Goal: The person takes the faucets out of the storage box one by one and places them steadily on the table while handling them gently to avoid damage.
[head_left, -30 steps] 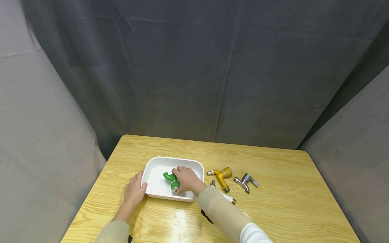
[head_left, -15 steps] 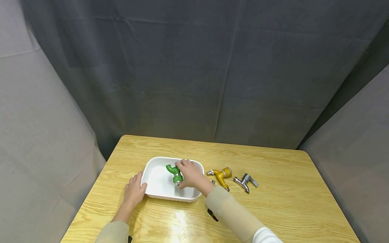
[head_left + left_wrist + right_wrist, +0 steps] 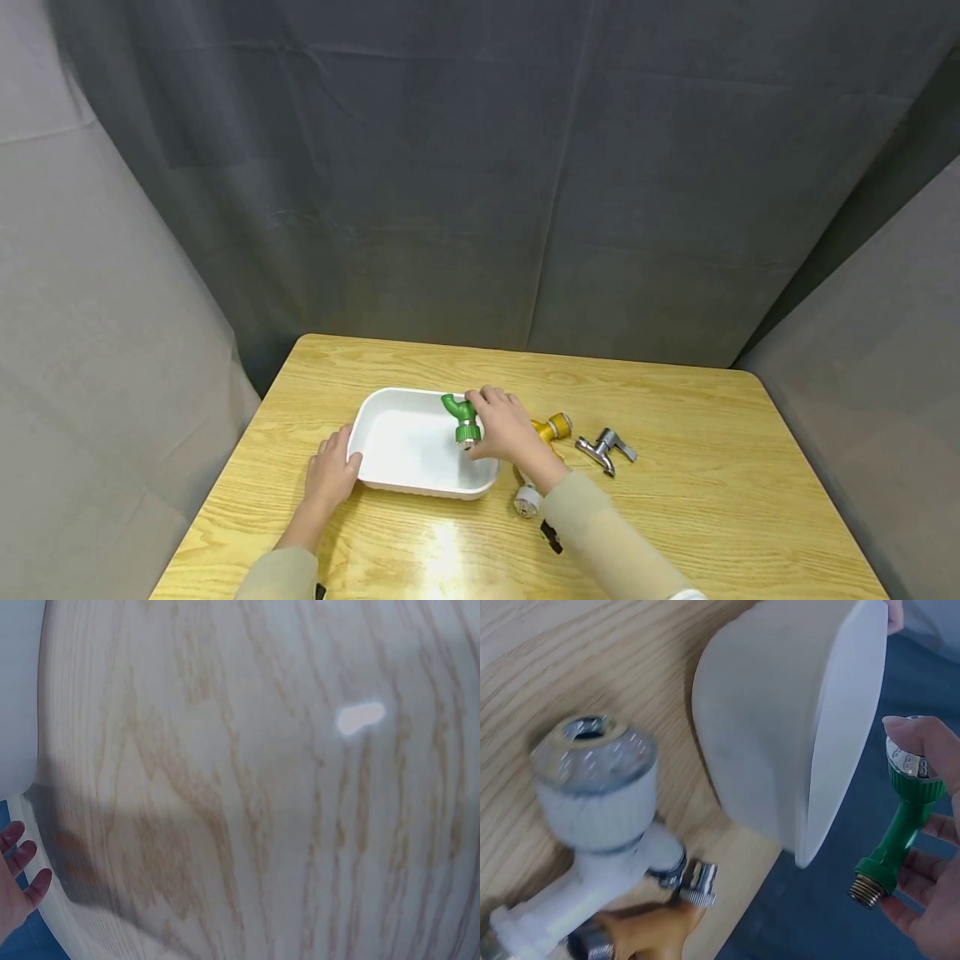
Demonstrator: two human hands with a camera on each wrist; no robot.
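Observation:
My right hand grips a green tap with a metal-ended ribbed knob, held over the right end of a white tray. In the right wrist view the thumb lies on the knob of this green tap and the fingers reach round behind its body; its brass-coloured threaded end points down. At the tray's left end, my left hand rests against the rim with fingers extended. Only some fingers of the left hand show in the left wrist view, loosely spread beside the pale tray wall.
A white tap lies right of the tray, partly behind the right forearm. Beyond it sits a yellow tap, partly covered by the right hand. Farther right is a chrome tap. All three lie on the wooden table.
The right hand has lifted the green tap from the tray's middle and carried it right, to the tray's right end. The left hand has stayed at the tray's left end.

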